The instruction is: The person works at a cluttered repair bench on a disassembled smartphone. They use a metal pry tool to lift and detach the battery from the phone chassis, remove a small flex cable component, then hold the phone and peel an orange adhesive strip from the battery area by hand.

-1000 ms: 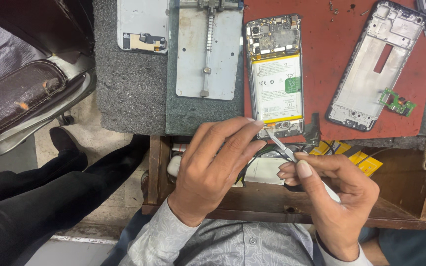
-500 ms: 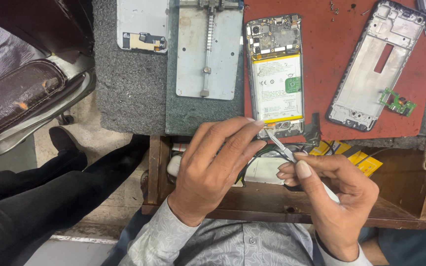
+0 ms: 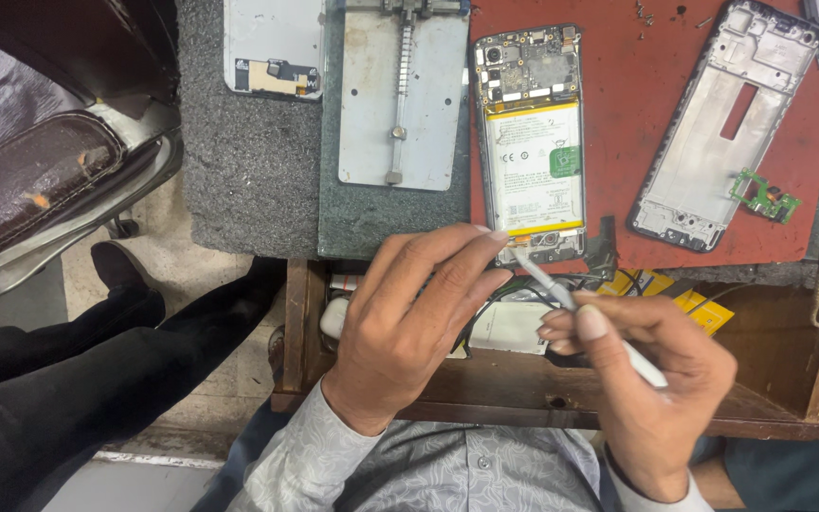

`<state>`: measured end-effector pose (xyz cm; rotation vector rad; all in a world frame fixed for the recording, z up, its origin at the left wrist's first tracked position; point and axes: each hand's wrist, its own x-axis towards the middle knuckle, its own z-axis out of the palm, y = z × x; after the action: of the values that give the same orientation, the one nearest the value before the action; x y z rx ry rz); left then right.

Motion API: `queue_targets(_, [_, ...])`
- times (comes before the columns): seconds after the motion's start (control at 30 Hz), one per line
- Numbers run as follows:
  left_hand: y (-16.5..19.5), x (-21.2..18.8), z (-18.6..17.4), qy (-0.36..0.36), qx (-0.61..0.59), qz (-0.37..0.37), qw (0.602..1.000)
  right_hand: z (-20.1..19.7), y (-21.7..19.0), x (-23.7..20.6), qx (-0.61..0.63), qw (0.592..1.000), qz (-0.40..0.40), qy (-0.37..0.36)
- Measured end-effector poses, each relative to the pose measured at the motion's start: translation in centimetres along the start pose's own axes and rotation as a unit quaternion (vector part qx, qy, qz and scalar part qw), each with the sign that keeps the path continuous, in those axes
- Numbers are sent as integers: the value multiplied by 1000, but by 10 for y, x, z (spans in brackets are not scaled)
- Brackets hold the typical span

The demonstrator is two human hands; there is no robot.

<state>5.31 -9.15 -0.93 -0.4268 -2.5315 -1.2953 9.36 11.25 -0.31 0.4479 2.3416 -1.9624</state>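
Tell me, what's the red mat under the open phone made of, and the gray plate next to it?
The red mat looks like soft rubber or silicone: matte, flat, no shine. The gray plate looks like brushed metal, with a dull sheen, a slotted rail and a screw down its middle. The open phone lies on the mat, showing its pale battery.

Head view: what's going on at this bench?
A person works on an opened phone lying back-off on a red mat. The right hand holds a thin white tool, its tip at the phone's bottom edge, where the left hand has its fingertips. A bare phone frame and small green circuit board lie to the right; a metal holder plate lies left.
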Motion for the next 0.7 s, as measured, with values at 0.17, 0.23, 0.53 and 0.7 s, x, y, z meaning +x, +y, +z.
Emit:
queue_targets(0.17, [0,-1,-1,-1,2,0,1000,-7,-4,1,14,1000,5,10])
queue_targets(0.23, [-1,-1,1,0,-2,-1,1000,-7,-4,1,2,1000,10,7])
queue_targets(0.53, [-1,-1,2,0,0,-2,1000,2,-3,4,12,1000,13,3])
queue_targets(0.7, [-1,-1,2,-3,-4,-4,1000,4,-4,4,8,1000,10,8])
